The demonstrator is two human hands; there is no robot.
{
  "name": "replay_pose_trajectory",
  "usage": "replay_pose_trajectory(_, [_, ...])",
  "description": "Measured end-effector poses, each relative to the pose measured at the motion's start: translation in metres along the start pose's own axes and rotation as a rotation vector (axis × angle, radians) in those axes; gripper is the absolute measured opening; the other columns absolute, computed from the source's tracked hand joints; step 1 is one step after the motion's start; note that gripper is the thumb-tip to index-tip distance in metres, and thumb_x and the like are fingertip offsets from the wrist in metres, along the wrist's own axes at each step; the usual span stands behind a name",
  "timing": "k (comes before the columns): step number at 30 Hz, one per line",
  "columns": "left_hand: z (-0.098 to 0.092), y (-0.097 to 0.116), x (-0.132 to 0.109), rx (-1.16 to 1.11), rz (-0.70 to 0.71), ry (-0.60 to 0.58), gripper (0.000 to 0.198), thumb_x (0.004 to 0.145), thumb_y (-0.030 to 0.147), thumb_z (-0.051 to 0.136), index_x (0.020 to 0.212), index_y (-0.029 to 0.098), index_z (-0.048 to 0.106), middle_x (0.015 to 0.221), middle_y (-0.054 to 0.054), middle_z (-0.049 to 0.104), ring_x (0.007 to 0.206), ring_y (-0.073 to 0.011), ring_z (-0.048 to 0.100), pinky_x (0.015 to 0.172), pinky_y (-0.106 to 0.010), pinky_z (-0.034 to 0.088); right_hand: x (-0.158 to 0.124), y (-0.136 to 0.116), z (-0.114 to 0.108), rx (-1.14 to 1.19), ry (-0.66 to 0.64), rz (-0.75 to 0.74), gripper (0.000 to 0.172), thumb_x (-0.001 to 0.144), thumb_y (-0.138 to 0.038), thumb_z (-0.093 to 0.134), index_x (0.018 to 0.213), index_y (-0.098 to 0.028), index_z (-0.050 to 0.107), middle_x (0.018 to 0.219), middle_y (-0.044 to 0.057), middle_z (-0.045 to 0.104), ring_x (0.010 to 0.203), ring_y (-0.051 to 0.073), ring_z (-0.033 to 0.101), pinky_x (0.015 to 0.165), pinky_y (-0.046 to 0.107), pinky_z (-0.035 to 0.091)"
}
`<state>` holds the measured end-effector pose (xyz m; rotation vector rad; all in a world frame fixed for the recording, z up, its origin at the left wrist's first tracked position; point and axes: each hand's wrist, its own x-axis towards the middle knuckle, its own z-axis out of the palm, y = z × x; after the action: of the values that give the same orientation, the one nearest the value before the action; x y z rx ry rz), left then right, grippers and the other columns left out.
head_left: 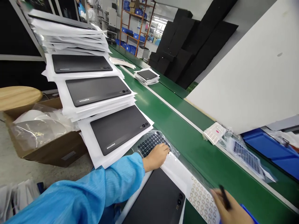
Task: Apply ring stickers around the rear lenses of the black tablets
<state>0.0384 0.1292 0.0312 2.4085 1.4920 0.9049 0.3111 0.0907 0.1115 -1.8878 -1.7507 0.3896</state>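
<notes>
My left hand [157, 157], in a blue sleeve, is closed with its fingertips pinched at the edge of a clear sheet of round black rings [149, 143]; what the fingers hold is too small to make out. My right hand [230, 207], at the lower right, is slightly blurred and closed around a black pen-like tool [225, 197]. Beside it lies a white sheet with rows of small pale rings [202, 199]. Between my hands, nearer to me, a dark tablet [156, 199] rests back side up, its camera lenses at the right corner.
On the left, stacked tablets [120, 129] lie between white sheets. An open cardboard box [46, 146] with clear plastic stands by a wooden stool [21, 96]. The green conveyor bench [168, 119] carries a smaller stack [146, 76] and sticker sheets [216, 132]. A blue tray [268, 149] sits right.
</notes>
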Motion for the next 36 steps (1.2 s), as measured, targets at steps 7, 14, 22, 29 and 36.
replay_pose_trajectory(7, [0.006, -0.008, -0.005, 0.065, -0.004, -0.038, 0.013, 0.085, 0.007, 0.054, 0.096, 0.006, 0.06, 0.103, -0.01, 0.06, 0.096, -0.0232, 0.053, 0.083, -0.034, 0.047, 0.061, -0.085, 0.113, 0.134, -0.311, -0.277, 0.038, 0.064, -0.058, 0.056, 0.071, -0.022, 0.065, 0.073, 0.009, 0.07, 0.067, 0.027, 0.062, 0.067, 0.038, 0.047])
replay_pose_trajectory(14, [-0.003, -0.006, -0.005, 0.091, 0.001, -0.082, 0.012, 0.084, 0.011, 0.054, 0.093, 0.008, 0.061, 0.098, -0.01, 0.058, 0.094, -0.023, 0.051, 0.079, -0.032, 0.045, 0.082, -0.075, 0.131, 0.092, -0.429, -0.353, 0.026, 0.062, -0.047, 0.055, 0.064, -0.022, 0.062, 0.07, 0.008, 0.067, 0.068, 0.027, 0.061, 0.069, 0.037, 0.045])
replay_pose_trajectory(22, [0.002, -0.006, -0.006, 0.106, -0.002, -0.093, 0.016, 0.086, 0.011, 0.053, 0.099, 0.006, 0.061, 0.102, -0.011, 0.058, 0.097, -0.0232, 0.05, 0.082, -0.032, 0.044, 0.092, -0.081, 0.129, 0.044, -0.537, -0.403, 0.015, 0.059, -0.037, 0.058, 0.062, -0.024, 0.063, 0.066, 0.004, 0.065, 0.066, 0.025, 0.06, 0.067, 0.034, 0.044])
replay_pose_trajectory(29, [0.003, -0.008, -0.003, 0.123, -0.007, -0.069, 0.008, 0.087, 0.01, 0.053, 0.091, 0.01, 0.06, 0.098, -0.01, 0.06, 0.093, -0.0218, 0.053, 0.078, -0.031, 0.045, 0.092, -0.09, 0.125, 0.038, -0.538, -0.389, 0.012, 0.055, -0.035, 0.058, 0.056, -0.023, 0.059, 0.062, 0.002, 0.062, 0.063, 0.023, 0.058, 0.065, 0.033, 0.042])
replay_pose_trajectory(36, [-0.009, 0.02, -0.019, 0.016, 0.134, 0.006, 0.01, 0.091, 0.012, 0.047, 0.092, 0.01, 0.057, 0.1, -0.01, 0.057, 0.095, -0.0208, 0.051, 0.084, -0.032, 0.043, 0.037, -0.056, 0.067, 0.031, -0.445, -0.155, 0.03, 0.067, -0.049, 0.055, 0.063, -0.02, 0.06, 0.058, 0.002, 0.056, 0.054, 0.018, 0.049, 0.053, 0.028, 0.038])
